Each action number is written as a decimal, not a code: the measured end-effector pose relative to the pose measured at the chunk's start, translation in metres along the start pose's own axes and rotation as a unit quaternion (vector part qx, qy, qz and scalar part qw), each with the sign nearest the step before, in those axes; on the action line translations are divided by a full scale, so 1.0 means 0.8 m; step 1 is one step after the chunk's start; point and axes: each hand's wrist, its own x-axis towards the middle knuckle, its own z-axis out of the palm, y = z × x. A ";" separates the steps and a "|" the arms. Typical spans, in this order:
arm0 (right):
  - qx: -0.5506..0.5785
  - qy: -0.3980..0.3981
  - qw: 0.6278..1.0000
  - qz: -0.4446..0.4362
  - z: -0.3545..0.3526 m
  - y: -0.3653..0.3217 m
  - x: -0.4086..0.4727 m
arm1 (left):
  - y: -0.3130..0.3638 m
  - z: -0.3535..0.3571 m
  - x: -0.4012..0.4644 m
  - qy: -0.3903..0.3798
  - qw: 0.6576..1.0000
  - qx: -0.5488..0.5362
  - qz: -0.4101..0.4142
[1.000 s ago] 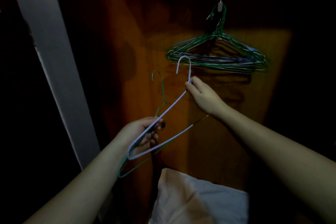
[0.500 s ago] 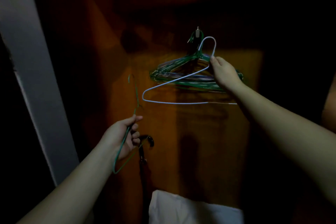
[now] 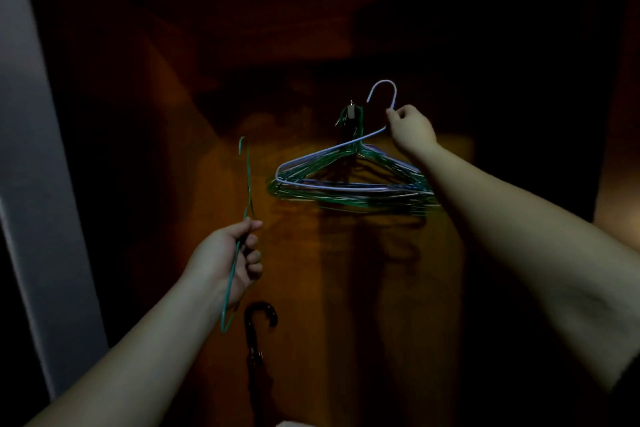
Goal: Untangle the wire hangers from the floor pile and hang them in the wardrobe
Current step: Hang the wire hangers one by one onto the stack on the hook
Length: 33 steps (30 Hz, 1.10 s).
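Since 0.5 s ago R hand (image 3: 412, 130) has lifted the white hanger (image 3: 346, 184) w/ hook above the peg (image 3: 352, 112), grip pinching its neck, L hand (image 3: 228, 258) curled round a green hanger (image 3: 247, 180); light, springy wire, best held at the neck.

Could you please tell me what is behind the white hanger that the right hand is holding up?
Behind the white hanger a bunch of green hangers hangs from a wall peg; the right hand covers part of it.
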 end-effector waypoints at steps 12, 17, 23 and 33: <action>0.008 -0.045 0.999 -0.020 0.045 -0.016 0.022 | -0.017 0.007 0.013 0.003 1.000 0.010 -0.020; 0.025 -0.065 0.997 -0.016 0.065 -0.005 0.010 | -0.023 0.005 0.017 0.001 1.000 0.006 -0.022; 0.059 -0.057 0.997 0.010 0.082 0.010 0.002 | -0.030 0.002 0.020 0.002 0.999 0.004 -0.032; 0.025 -0.054 0.998 0.022 0.082 0.015 0.016 | -0.032 0.000 0.024 -0.006 0.999 0.003 -0.044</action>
